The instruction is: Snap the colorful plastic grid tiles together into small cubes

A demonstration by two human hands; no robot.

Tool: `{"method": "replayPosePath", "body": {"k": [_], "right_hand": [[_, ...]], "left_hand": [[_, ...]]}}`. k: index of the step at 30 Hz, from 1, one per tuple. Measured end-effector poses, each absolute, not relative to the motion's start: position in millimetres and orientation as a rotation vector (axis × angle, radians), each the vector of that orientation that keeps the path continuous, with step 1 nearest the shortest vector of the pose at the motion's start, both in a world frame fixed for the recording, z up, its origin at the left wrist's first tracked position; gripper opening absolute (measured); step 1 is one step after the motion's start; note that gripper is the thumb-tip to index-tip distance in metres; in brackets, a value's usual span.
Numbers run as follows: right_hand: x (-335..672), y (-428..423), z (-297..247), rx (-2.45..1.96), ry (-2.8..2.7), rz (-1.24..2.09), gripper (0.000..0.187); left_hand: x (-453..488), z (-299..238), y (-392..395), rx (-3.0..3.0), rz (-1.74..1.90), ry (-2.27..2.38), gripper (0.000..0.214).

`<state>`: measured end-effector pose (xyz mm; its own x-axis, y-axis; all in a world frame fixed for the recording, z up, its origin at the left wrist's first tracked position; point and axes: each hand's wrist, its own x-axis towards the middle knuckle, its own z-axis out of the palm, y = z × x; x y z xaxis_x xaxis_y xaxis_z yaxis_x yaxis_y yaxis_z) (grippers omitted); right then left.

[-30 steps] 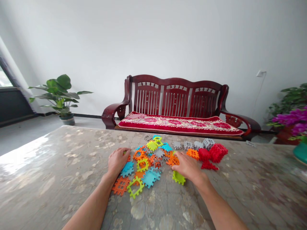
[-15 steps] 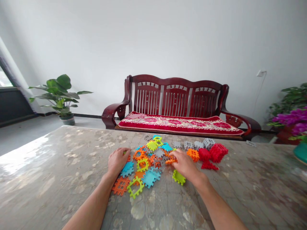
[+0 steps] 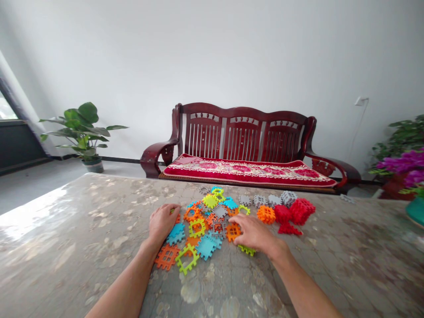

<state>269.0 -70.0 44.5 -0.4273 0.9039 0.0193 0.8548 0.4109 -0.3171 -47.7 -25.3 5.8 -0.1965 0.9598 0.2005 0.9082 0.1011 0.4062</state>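
Note:
Interlocking toy tiles in orange, blue, lime green and grey lie in a loose pile on the table. My left hand point(image 3: 163, 222) rests at the pile's left edge, fingers lying over an orange tile point(image 3: 178, 218) and beside a blue tile point(image 3: 175, 233); its fingertips are partly hidden. My right hand point(image 3: 253, 230) is open at the right side. Its fingers and thumb are apart around the right edge of an orange window tile point(image 3: 232, 232), which lies flat. Beneath this hand a lime green tile point(image 3: 247, 250) is partly covered.
Right of the pile stand an orange cube point(image 3: 266, 214), red cubes point(image 3: 302, 211) and a grey cube point(image 3: 289, 198), with a row of grey tiles point(image 3: 260, 201). Beyond the table point(image 3: 99, 247) is a wooden bench point(image 3: 243, 137). Purple flowers point(image 3: 402, 165) stand at the right.
My right hand has lowered the orange window tile flat and opened around its edge. It now covers more of the lime green tile nearby. My left hand has stayed in place.

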Motion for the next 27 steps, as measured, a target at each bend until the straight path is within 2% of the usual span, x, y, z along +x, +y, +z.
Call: {"method": "replayPosePath", "body": {"k": [10,16,27], "right_hand": [[262.1,-76.7,41.5,-1.512,-2.537,0.308,0.055],[265.9,-73.7,48.2,-1.547,-2.485,0.323,0.063],[357.9,-48.1,70.1,-1.782,-2.072,0.094,0.067]], "left_hand": [[-50.2,1.7,-22.0,1.915,0.682,2.244,0.038],[-49.9,2.7,-23.1,1.908,0.666,2.244,0.040],[-48.2,5.5,-24.8,1.919,0.680,2.252,0.039]]}}
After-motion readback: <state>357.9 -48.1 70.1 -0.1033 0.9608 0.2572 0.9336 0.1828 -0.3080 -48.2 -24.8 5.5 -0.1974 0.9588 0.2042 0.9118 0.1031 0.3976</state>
